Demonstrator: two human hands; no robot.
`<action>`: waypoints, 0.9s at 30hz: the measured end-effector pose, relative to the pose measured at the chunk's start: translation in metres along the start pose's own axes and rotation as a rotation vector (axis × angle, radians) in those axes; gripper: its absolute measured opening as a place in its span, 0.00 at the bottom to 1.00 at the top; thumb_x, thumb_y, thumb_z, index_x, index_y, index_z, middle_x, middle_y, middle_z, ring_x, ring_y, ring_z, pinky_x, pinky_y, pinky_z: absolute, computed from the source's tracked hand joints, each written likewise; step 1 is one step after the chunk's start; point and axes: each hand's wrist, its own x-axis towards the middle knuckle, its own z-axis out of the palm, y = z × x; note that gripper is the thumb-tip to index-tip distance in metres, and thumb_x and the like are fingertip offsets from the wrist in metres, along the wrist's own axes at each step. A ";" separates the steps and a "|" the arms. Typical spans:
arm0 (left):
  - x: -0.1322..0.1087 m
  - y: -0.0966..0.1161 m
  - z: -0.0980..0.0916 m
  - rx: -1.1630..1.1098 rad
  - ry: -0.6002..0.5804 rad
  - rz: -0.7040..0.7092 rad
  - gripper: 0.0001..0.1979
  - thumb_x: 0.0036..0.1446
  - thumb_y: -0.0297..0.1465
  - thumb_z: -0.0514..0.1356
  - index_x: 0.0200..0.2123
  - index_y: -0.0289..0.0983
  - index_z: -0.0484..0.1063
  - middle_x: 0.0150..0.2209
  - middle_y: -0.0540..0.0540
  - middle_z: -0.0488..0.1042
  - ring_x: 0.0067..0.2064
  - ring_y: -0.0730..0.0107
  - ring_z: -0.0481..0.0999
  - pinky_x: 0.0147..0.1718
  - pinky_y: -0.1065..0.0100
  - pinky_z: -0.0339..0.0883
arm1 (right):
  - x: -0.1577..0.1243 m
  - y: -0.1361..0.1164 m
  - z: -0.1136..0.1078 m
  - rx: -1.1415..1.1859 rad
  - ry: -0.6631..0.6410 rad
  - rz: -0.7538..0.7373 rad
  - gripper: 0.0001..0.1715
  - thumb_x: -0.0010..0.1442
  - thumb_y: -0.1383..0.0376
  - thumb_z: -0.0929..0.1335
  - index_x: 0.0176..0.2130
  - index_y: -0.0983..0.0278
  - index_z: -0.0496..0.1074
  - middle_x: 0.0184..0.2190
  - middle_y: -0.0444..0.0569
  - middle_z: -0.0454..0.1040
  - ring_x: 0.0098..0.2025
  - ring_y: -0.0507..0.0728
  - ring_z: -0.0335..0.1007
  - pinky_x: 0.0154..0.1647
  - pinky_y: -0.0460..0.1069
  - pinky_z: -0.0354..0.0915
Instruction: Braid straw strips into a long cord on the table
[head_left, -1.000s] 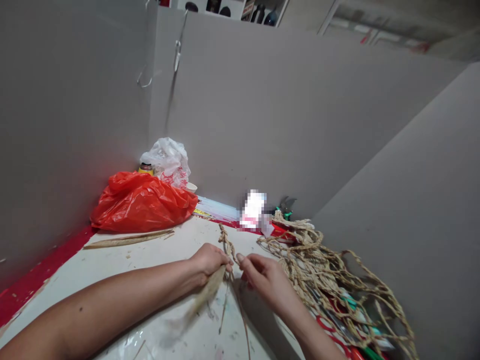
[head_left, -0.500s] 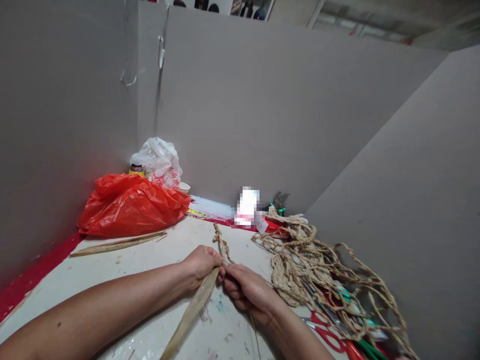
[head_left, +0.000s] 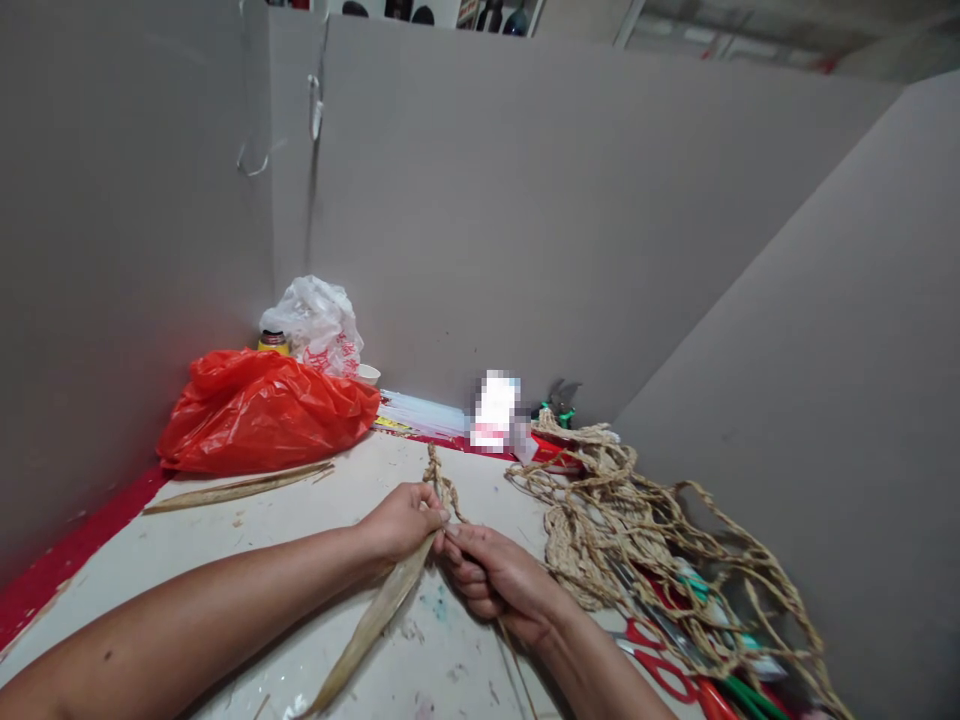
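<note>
At the middle of the white tabletop (head_left: 360,640) my two hands meet, fingertips close together. My left hand (head_left: 409,518) is closed in a pinch at the top of a wide, flat, dried plant strip (head_left: 375,620), whose length hangs down toward the near edge. My right hand (head_left: 484,570) is closed too, thumb against the curled fingers, on a thin strand (head_left: 517,655) that comes out below it. Beyond my fingers a short twisted cord (head_left: 444,485) lies on the table and runs into my grip. The exact joint is hidden by my fingers.
A tangled heap of braided rope (head_left: 600,510) fills the right side, with red-handled scissors (head_left: 660,665) beside it. At the left are a red plastic bag (head_left: 270,415), a white bag (head_left: 319,320) and another dried strip (head_left: 240,490). Grey panels (head_left: 480,200) enclose the table.
My left fingers have shifted slightly at the pinch, and the wide strip's lower end hangs a little further left. The right hand stays closed in nearly the same place.
</note>
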 end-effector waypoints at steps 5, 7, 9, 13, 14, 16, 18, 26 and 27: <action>-0.005 0.001 0.001 0.166 -0.017 0.028 0.10 0.55 0.38 0.51 0.26 0.37 0.58 0.17 0.53 0.66 0.22 0.73 0.68 0.25 0.72 0.58 | -0.001 -0.003 0.012 -0.058 0.149 -0.016 0.14 0.55 0.59 0.64 0.23 0.65 0.63 0.12 0.33 0.49 0.13 0.43 0.33 0.11 0.40 0.32; -0.007 0.007 -0.001 0.306 -0.062 0.047 0.12 0.57 0.38 0.47 0.26 0.37 0.59 0.19 0.51 0.68 0.24 0.72 0.68 0.27 0.71 0.59 | -0.001 -0.003 0.016 -0.110 0.208 -0.031 0.12 0.53 0.61 0.62 0.22 0.65 0.64 0.11 0.33 0.50 0.12 0.43 0.33 0.10 0.40 0.34; -0.009 0.016 -0.005 0.534 -0.084 0.085 0.12 0.57 0.36 0.46 0.26 0.37 0.60 0.22 0.49 0.69 0.26 0.71 0.67 0.28 0.70 0.59 | 0.000 -0.003 0.019 -0.152 0.272 -0.047 0.13 0.51 0.63 0.61 0.19 0.64 0.62 0.09 0.34 0.50 0.11 0.43 0.35 0.10 0.41 0.34; -0.011 0.035 -0.012 0.938 -0.122 0.136 0.08 0.53 0.30 0.49 0.24 0.36 0.63 0.25 0.49 0.68 0.28 0.71 0.64 0.30 0.70 0.56 | 0.003 0.001 0.021 -0.165 0.351 -0.074 0.14 0.50 0.63 0.61 0.16 0.63 0.58 0.07 0.34 0.52 0.09 0.43 0.37 0.09 0.41 0.34; -0.011 0.037 -0.013 0.940 -0.141 0.124 0.08 0.52 0.29 0.49 0.24 0.36 0.64 0.25 0.50 0.68 0.28 0.71 0.64 0.30 0.70 0.56 | 0.004 0.002 0.021 -0.165 0.358 -0.080 0.14 0.50 0.63 0.62 0.16 0.63 0.58 0.07 0.34 0.52 0.09 0.43 0.36 0.09 0.41 0.34; -0.010 0.037 -0.014 0.853 -0.155 0.062 0.07 0.49 0.28 0.49 0.24 0.36 0.64 0.23 0.51 0.67 0.27 0.73 0.63 0.28 0.71 0.56 | 0.004 0.003 0.020 -0.166 0.368 -0.088 0.14 0.50 0.63 0.62 0.16 0.64 0.60 0.07 0.34 0.52 0.09 0.43 0.36 0.09 0.41 0.34; -0.009 0.034 -0.012 0.695 -0.174 -0.056 0.06 0.48 0.28 0.49 0.25 0.36 0.64 0.20 0.52 0.66 0.23 0.74 0.62 0.25 0.72 0.55 | 0.004 0.003 0.019 -0.153 0.358 -0.088 0.13 0.49 0.62 0.62 0.18 0.65 0.64 0.07 0.33 0.51 0.09 0.43 0.35 0.09 0.42 0.34; -0.026 0.032 0.006 0.837 -0.100 -0.101 0.10 0.53 0.31 0.49 0.36 0.36 0.66 0.23 0.47 0.73 0.24 0.68 0.70 0.25 0.71 0.58 | 0.000 0.002 0.014 -0.028 0.275 -0.051 0.14 0.50 0.64 0.62 0.16 0.63 0.57 0.08 0.33 0.48 0.11 0.43 0.33 0.11 0.41 0.33; -0.028 0.032 0.008 0.947 -0.061 -0.048 0.10 0.54 0.32 0.49 0.36 0.36 0.67 0.26 0.44 0.74 0.28 0.66 0.72 0.27 0.70 0.60 | 0.000 0.002 0.014 -0.027 0.277 -0.046 0.16 0.50 0.64 0.62 0.15 0.62 0.55 0.08 0.33 0.48 0.11 0.43 0.33 0.10 0.41 0.33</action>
